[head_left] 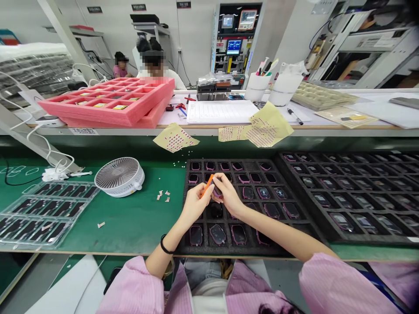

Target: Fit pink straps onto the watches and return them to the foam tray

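The left hand (200, 195) pinches an orange stick (206, 187); the right hand (228, 197), beside it, grips a probably light, fragile device (216, 194), best edge-held.

Pink striped shirt (134, 285), white top (209, 304), black wristband (166, 245)

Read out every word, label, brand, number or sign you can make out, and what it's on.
Nothing is legible.
Dark wall signs: too small and blurred.
Printed sheet: too small.
Blue screen: blurred.
Red sign beside it: blurred.
Shelf-edge label: too small.
Other markings: too small or blurred.
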Demonstrator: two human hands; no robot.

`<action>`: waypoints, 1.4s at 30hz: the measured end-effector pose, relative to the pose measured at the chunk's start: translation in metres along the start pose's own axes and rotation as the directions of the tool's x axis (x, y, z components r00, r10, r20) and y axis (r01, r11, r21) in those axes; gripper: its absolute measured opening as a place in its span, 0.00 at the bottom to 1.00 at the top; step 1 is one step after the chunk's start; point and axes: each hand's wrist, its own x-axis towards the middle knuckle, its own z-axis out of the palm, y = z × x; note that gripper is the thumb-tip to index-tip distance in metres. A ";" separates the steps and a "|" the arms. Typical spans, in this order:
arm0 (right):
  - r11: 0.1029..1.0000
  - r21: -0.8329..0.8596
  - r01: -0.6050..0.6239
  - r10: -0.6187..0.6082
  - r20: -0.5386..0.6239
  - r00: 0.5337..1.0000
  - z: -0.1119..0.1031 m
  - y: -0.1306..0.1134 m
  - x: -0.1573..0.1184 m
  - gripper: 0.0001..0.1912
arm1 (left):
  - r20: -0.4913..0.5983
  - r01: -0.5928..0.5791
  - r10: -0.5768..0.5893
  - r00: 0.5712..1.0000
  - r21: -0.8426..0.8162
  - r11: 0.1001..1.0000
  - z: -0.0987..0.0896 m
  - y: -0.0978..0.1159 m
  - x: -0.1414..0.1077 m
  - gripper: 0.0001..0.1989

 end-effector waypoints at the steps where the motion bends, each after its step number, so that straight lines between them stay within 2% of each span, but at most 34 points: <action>1: 0.998 -0.061 0.019 -0.018 0.014 1.000 0.000 0.003 0.000 0.15 | 0.008 0.004 -0.004 1.000 -0.007 1.000 0.001 -0.002 0.000 0.25; 3: 0.980 -0.191 0.062 -0.052 0.056 0.997 -0.005 0.007 0.005 0.16 | 0.026 0.035 -0.035 0.999 -0.020 0.999 -0.001 -0.005 -0.001 0.25; 5: 0.913 -0.393 0.107 -0.104 0.028 0.994 -0.023 0.006 0.018 0.16 | 0.000 0.084 -0.084 0.996 -0.013 0.996 -0.014 -0.009 -0.004 0.24; 6: 0.844 -0.523 0.117 -0.155 -0.029 0.987 -0.038 0.003 0.028 0.17 | -0.038 0.104 -0.104 0.994 0.012 0.994 -0.024 -0.010 -0.007 0.24; 7: 0.729 -0.678 0.094 -0.232 -0.115 0.966 -0.057 -0.003 0.039 0.18 | -0.088 0.125 -0.120 0.989 0.055 0.991 -0.037 -0.013 -0.010 0.23; 9: 0.652 -0.757 0.055 -0.305 -0.195 0.932 -0.101 -0.018 0.062 0.18 | -0.202 0.141 -0.093 0.975 0.240 0.960 -0.067 -0.018 -0.017 0.21; 12: 0.526 -0.850 -0.027 -0.360 -0.251 0.899 -0.163 -0.036 0.088 0.16 | -0.292 0.252 -0.098 0.951 0.553 0.794 -0.108 -0.029 -0.028 0.17; 14: 0.439 -0.895 -0.075 -0.365 -0.254 0.896 -0.189 -0.037 0.097 0.14 | -0.322 0.327 -0.141 0.936 0.650 0.686 -0.123 -0.037 -0.033 0.15; 19: 0.234 -0.960 -0.155 -0.339 -0.230 0.912 -0.210 -0.024 0.095 0.13 | -0.328 0.362 -0.164 0.930 0.753 0.550 -0.132 -0.054 -0.036 0.14; 22: 0.121 -0.961 -0.250 -0.385 -0.278 0.880 -0.223 -0.028 0.086 0.14 | -0.325 0.362 -0.165 0.931 0.775 0.518 -0.132 -0.056 -0.035 0.14; 25: 0.065 -0.933 -0.354 -0.426 -0.347 0.836 -0.238 -0.035 0.077 0.15 | -0.332 0.372 -0.171 0.927 0.780 0.503 -0.132 -0.052 -0.034 0.14; 27: 0.065 -0.920 -0.385 -0.424 -0.375 0.824 -0.247 -0.037 0.072 0.13 | -0.350 0.379 -0.157 0.923 0.769 0.514 -0.130 -0.049 -0.034 0.15; 30: 0.117 -0.926 -0.359 -0.399 -0.375 0.837 -0.254 -0.040 0.066 0.12 | -0.356 0.361 -0.128 0.926 0.727 0.584 -0.126 -0.044 -0.033 0.16; 35: 0.330 -0.920 -0.211 -0.369 -0.331 0.869 -0.253 -0.050 0.059 0.16 | -0.251 0.228 -0.085 0.964 0.623 0.748 -0.108 -0.037 -0.028 0.16; 38: 0.481 -0.871 -0.099 -0.392 -0.314 0.865 -0.230 -0.054 0.056 0.18 | -0.142 0.109 -0.044 0.989 0.496 0.861 -0.084 -0.028 -0.024 0.17; 40: 0.577 -0.816 -0.020 -0.392 -0.298 0.870 -0.198 -0.053 0.051 0.18 | -0.050 0.039 -0.023 0.998 0.351 0.936 -0.062 -0.018 -0.021 0.18; 42: 0.682 -0.728 0.070 -0.354 -0.244 0.903 -0.155 -0.052 0.042 0.17 | 0.062 0.014 -0.027 0.998 0.198 0.980 -0.038 -0.007 -0.019 0.20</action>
